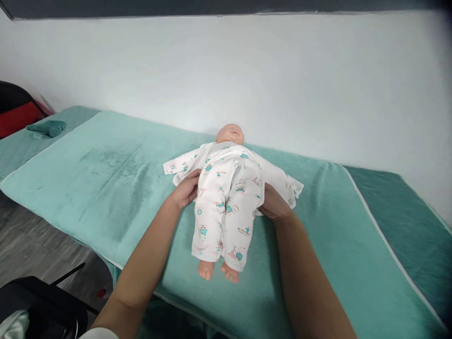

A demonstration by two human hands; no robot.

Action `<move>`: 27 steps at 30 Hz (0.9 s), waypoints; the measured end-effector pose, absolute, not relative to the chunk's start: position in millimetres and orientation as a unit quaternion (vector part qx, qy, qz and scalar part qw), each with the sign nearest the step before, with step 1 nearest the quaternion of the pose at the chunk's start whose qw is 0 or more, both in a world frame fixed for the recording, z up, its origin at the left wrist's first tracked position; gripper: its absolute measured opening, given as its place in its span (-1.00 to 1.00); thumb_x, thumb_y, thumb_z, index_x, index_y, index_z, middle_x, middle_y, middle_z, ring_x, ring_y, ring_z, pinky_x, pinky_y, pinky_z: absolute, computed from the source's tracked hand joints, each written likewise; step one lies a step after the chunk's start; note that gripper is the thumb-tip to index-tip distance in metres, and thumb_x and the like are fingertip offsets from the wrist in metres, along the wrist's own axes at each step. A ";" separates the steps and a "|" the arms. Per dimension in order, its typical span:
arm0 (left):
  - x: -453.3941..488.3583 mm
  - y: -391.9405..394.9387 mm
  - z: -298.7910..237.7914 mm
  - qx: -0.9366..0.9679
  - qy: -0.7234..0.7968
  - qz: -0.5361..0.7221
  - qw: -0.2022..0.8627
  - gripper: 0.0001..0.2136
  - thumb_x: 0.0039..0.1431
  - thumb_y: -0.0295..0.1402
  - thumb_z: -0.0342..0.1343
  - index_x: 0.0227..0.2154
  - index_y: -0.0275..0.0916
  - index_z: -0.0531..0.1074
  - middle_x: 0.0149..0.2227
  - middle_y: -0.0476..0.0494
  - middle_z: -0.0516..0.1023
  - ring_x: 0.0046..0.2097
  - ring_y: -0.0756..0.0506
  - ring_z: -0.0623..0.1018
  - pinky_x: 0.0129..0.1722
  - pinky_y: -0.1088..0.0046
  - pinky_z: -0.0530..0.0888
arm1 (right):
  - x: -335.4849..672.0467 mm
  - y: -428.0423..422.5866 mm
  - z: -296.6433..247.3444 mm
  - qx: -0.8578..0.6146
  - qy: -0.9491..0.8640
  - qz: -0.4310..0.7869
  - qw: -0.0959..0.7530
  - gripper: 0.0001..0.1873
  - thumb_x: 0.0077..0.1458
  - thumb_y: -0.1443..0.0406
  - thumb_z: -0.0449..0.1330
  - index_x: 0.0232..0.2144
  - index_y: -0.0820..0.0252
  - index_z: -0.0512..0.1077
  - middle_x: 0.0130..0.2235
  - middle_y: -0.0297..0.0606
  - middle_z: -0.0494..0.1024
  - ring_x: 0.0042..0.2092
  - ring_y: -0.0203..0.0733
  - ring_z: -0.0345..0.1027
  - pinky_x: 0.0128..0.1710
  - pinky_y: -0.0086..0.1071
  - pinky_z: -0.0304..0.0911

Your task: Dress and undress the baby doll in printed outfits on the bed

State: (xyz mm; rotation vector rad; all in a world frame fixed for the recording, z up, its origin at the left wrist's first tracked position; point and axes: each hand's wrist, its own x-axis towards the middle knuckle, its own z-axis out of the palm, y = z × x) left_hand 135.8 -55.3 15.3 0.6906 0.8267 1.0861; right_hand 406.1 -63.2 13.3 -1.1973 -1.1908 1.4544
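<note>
A baby doll [230,133] lies on its back with its head toward the wall and its bare feet toward me. It has on white printed trousers [226,207], and a white printed long-sleeved top [277,176] lies about its upper body, sleeves spread to both sides. My left hand [188,189] is closed at the left side of the trousers near the hip, fingertips partly covered by cloth. On the opposite side, my right hand [274,202] grips the trousers' edge at the hip, with most of its fingers hidden behind the fabric.
The doll rests on a padded bed with a green cover [116,174]. A white wall [226,70] runs along its far side. At the lower left stands a black chair [38,301] with pale cloth on it. A red and black item [17,117] is at the far left.
</note>
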 end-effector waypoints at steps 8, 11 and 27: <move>137.4 -53.5 12.6 0.293 0.377 0.495 0.725 -0.70 -0.14 -0.48 0.36 -0.26 -0.24 0.51 -0.23 -0.09 0.67 -0.16 -0.14 0.66 -0.02 0.29 0.59 | 394.3 -63.9 14.7 -0.460 -0.415 0.642 0.452 -0.54 -0.25 0.10 0.54 -0.23 0.05 0.65 0.00 -0.20 0.66 0.09 0.14 0.53 0.14 -0.06 0.50; 139.1 -50.2 12.1 0.271 0.371 0.512 0.725 -0.68 -0.17 -0.50 0.35 -0.26 -0.25 0.52 -0.23 -0.12 0.68 -0.06 -0.21 0.68 0.10 0.20 0.59 | 391.8 -60.4 9.3 -0.469 -0.397 0.639 0.463 -0.56 -0.31 0.10 0.52 -0.29 0.05 0.63 -0.13 -0.21 0.69 0.00 0.15 0.57 0.12 -0.02 0.51; 159.2 -51.2 29.9 0.296 0.408 0.535 0.678 -0.64 -0.05 -0.27 0.45 -0.16 -0.21 0.61 -0.11 -0.18 0.72 0.20 -0.32 0.58 0.27 0.14 0.51 | 389.9 -48.8 2.8 -0.465 -0.497 0.524 0.512 -0.37 -0.02 0.00 0.46 0.09 -0.01 0.53 0.27 -0.28 0.49 0.38 0.12 0.24 0.43 -0.04 0.15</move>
